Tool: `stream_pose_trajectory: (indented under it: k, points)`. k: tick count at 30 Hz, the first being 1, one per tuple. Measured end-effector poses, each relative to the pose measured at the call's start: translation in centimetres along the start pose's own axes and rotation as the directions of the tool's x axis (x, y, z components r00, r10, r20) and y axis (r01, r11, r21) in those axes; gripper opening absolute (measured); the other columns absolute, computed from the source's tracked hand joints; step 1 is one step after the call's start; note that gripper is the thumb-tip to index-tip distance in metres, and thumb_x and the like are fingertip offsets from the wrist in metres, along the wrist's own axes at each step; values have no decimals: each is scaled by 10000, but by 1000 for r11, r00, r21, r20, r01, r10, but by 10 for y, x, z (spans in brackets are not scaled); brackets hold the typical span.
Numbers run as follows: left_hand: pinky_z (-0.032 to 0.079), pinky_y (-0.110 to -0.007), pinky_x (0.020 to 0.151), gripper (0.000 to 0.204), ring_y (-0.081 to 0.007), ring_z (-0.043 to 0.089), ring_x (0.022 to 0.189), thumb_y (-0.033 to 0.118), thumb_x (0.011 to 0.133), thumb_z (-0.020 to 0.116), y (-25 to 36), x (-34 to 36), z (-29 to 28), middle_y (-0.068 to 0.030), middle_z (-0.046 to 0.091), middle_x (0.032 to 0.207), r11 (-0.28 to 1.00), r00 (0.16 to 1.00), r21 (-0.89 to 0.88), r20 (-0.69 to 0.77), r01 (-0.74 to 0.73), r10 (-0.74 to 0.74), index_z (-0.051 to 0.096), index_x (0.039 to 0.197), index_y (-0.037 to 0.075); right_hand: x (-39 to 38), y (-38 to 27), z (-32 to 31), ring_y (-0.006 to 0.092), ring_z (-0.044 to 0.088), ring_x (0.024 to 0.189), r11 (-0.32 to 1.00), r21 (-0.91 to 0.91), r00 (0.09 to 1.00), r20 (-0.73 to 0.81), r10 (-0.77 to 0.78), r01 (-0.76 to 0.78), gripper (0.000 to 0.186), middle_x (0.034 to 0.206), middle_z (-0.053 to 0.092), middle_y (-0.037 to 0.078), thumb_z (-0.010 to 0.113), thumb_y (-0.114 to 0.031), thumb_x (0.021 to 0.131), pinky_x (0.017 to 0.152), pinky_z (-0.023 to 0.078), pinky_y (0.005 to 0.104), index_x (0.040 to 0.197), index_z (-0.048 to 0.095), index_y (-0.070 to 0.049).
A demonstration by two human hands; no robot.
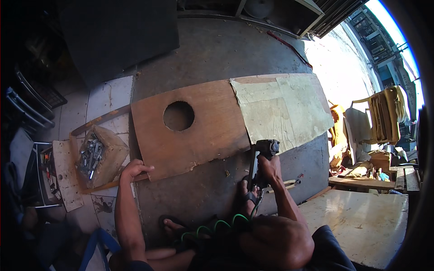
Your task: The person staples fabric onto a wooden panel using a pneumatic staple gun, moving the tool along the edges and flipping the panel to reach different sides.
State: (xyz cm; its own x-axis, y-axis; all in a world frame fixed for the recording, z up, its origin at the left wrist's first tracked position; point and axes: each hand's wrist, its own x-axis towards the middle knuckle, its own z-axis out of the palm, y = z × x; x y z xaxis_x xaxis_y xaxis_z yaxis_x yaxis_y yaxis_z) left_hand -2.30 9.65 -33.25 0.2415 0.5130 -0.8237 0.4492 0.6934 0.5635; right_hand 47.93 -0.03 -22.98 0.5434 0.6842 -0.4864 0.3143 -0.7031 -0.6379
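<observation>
Two hands are at work: your left hand (134, 170) is at the near left corner of the brown board (203, 135), loosely curled, a fingertip on top; you cannot tell whether it pinches the underside. Your right hand (270, 169) wraps firmly around a black power tool (254, 168), whose head is by the board's near right corner. You have bare floor (194, 58) beyond the far edge, and more between the near edge and your feet (248, 203). On your left, a box (113, 158) of metal pieces (92, 156) leaves little room; a green coiled hose (221, 224) crosses near your body. The board looks flat and thin, with a round hole (178, 116), dark smudges and a ragged near edge; a wrinkled pale sheet (280, 108) adjoins its right side.
</observation>
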Motion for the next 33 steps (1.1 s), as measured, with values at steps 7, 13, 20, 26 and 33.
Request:
stream_pose_trajectory:
  k: [7, 13, 20, 26, 33]
  points:
    - [427, -309, 972, 419, -182, 642, 1029, 250, 763, 831, -2, 0, 2, -82, 735, 1052, 1000, 1000, 0, -21, 5, -5, 741, 1051, -41, 9, 3, 1, 232, 639, 630, 998, 44, 999, -2, -41, 41, 349, 688, 655, 147, 630, -270, 780, 615, 499, 388, 825, 670, 74]
    - [426, -319, 986, 403, -188, 641, 1054, 215, 761, 829, -4, 2, 5, -80, 736, 1071, 997, 997, -26, -25, 67, -68, 740, 1063, -37, 20, 18, 9, 265, 655, 627, 987, -105, 991, -39, -127, 122, 366, 701, 665, 171, 635, -263, 768, 614, 519, 402, 869, 671, 87]
    - [449, -324, 982, 435, -200, 662, 1028, 191, 750, 826, 9, -5, 6, -92, 727, 1098, 998, 996, 42, -73, -42, 45, 720, 1102, -42, 32, 20, -4, 205, 614, 589, 995, 53, 996, -41, -79, 81, 313, 683, 640, 107, 640, -268, 779, 563, 485, 377, 839, 671, 38]
    - [459, -327, 952, 415, -202, 647, 1027, 178, 768, 815, -7, -3, 2, -82, 722, 1043, 998, 991, 27, -126, -49, 52, 703, 1103, -40, 9, 4, 0, 226, 639, 639, 993, 110, 998, 63, 25, -32, 345, 719, 662, 147, 635, -270, 784, 617, 505, 386, 851, 676, 66]
    - [451, -334, 1005, 439, -205, 647, 1050, 153, 782, 801, 14, -6, 25, -79, 713, 1108, 991, 992, -128, -115, 43, -58, 680, 1165, -26, 11, 22, 14, 255, 630, 641, 986, -86, 989, 21, -143, 145, 376, 699, 650, 172, 646, -269, 762, 615, 501, 403, 850, 660, 96]
